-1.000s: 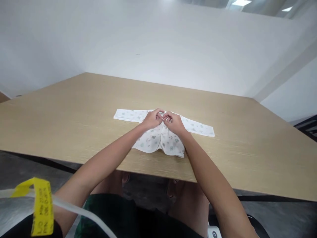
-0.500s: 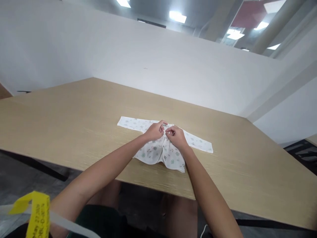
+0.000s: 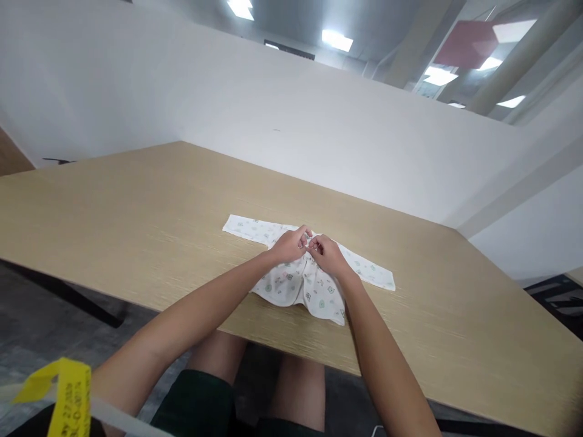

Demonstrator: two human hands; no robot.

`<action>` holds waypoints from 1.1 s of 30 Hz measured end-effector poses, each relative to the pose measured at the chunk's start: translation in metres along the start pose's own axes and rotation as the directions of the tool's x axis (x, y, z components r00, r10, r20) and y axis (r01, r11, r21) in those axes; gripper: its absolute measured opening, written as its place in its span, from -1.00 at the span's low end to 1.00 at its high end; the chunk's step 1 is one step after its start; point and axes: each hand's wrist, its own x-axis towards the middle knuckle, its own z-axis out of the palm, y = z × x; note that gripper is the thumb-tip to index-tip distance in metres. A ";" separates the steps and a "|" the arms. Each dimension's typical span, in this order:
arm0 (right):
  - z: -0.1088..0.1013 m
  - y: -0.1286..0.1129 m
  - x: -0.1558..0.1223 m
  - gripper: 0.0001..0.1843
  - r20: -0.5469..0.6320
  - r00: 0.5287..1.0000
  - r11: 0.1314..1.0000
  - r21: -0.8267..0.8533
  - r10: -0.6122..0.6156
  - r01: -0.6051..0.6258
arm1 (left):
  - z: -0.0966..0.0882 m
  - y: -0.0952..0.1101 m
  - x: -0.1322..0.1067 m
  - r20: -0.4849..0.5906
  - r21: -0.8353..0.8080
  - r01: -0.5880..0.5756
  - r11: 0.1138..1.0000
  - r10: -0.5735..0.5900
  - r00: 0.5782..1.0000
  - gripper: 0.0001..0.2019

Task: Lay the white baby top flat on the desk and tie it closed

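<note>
A small white long-sleeved baby shirt point(image 3: 282, 285) with a scattered pastel print lies on the table, its sleeves spread left and right. My left hand point(image 3: 292, 244) pinches the cloth at the upper middle of the front. Close beside it, my right hand point(image 3: 325, 252) pinches the same strip of cloth, fingers curled. The fingertips of both hands nearly meet there. Whatever small fastening may lie between them is hidden by the fingers. Below the hands the fabric is gathered into a raised fold down the centre.
The shirt rests near the front edge of a wide wood-grain table point(image 3: 150, 200). A white partition point(image 3: 319, 133) rises along the back and right. A yellow printed tag point(image 3: 73, 400) on a pale strap hangs at the lower left. My legs are under the table edge.
The view has shifted slightly, so the scene sits a little further right and lower. Both hands keep their pinch on the shirt, fingertips a bit closer together.
</note>
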 end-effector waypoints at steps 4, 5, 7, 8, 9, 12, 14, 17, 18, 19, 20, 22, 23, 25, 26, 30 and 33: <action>-0.001 0.002 0.001 -0.84 0.035 0.999 0.999 0.013 -0.038 0.037 | 0.002 0.000 0.002 -0.049 0.042 0.011 0.999 -0.009 0.999 -0.76; 0.000 0.003 0.001 -0.84 0.033 0.998 0.998 0.023 -0.052 0.051 | 0.003 -0.001 0.003 -0.058 0.055 0.019 0.998 -0.016 0.998 -0.80; 0.001 0.006 0.000 -0.83 0.019 0.997 0.996 0.045 -0.072 0.071 | 0.004 -0.003 0.005 -0.063 0.077 0.039 0.996 -0.034 0.997 -0.85; 0.001 0.007 -0.001 -0.83 0.014 0.997 0.996 0.053 -0.074 0.073 | 0.004 -0.004 0.006 -0.057 0.091 0.042 0.995 -0.037 0.998 -0.87; 0.002 0.008 -0.001 -0.83 0.011 0.997 0.996 0.057 -0.075 0.074 | 0.004 -0.004 0.007 -0.050 0.110 0.036 0.993 -0.030 0.998 -0.88; 0.004 0.011 -0.001 -0.80 -0.003 0.997 0.995 0.064 -0.071 0.071 | 0.003 -0.006 0.008 -0.033 0.183 -0.020 0.983 0.026 0.999 -0.91; 0.004 0.012 -0.001 -0.77 -0.012 0.998 0.995 0.083 -0.054 0.055 | 0.002 -0.007 0.008 -0.021 0.219 -0.051 0.974 0.057 0.998 -0.89; 0.004 0.013 -0.002 -0.77 -0.026 1.000 0.990 0.138 -0.016 0.019 | 0.002 -0.009 0.007 -0.012 0.243 -0.068 0.968 0.073 0.997 -0.87; 0.003 0.012 -0.003 -0.78 -0.034 0.999 0.989 0.148 -0.003 0.008 | 0.002 -0.010 0.007 -0.014 0.242 -0.064 0.968 0.069 0.997 -0.87; 0.002 0.012 -0.004 -0.78 -0.042 0.999 0.989 0.149 0.005 0.001 | 0.002 -0.010 0.007 -0.017 0.235 -0.057 0.970 0.063 0.998 -0.88; 0.001 0.011 -0.005 -0.78 -0.048 0.999 0.990 0.143 0.010 -0.003 | 0.003 -0.010 0.007 -0.018 0.224 -0.049 0.973 0.054 0.998 -0.89; -0.001 0.009 -0.007 -0.78 -0.061 0.998 0.993 0.121 0.018 -0.011 | 0.003 -0.010 0.007 -0.015 0.205 -0.037 0.978 0.041 0.999 -0.90; -0.002 0.009 -0.008 -0.80 -0.069 0.997 0.994 0.113 0.021 -0.013 | 0.003 -0.009 0.007 -0.013 0.201 -0.034 0.979 0.037 0.999 -0.89; -0.003 0.008 -0.009 -0.84 -0.087 0.996 0.994 0.105 0.024 -0.014 | 0.003 -0.008 0.006 -0.015 0.201 -0.032 0.979 0.036 0.999 -0.88; -0.003 0.008 -0.009 -0.86 -0.094 0.995 0.995 0.102 0.019 -0.009 | 0.004 -0.007 0.006 -0.018 0.201 -0.033 0.979 0.038 0.999 -0.88; -0.004 0.009 -0.010 -0.88 -0.093 0.995 0.993 0.103 -0.045 0.054 | 0.004 -0.006 0.004 -0.027 0.191 -0.043 0.981 0.049 0.998 -0.89; -0.006 0.011 -0.011 -0.86 -0.071 0.994 0.989 0.118 -0.081 0.089 | 0.004 -0.006 0.004 -0.030 0.175 -0.039 0.984 0.045 0.999 -0.91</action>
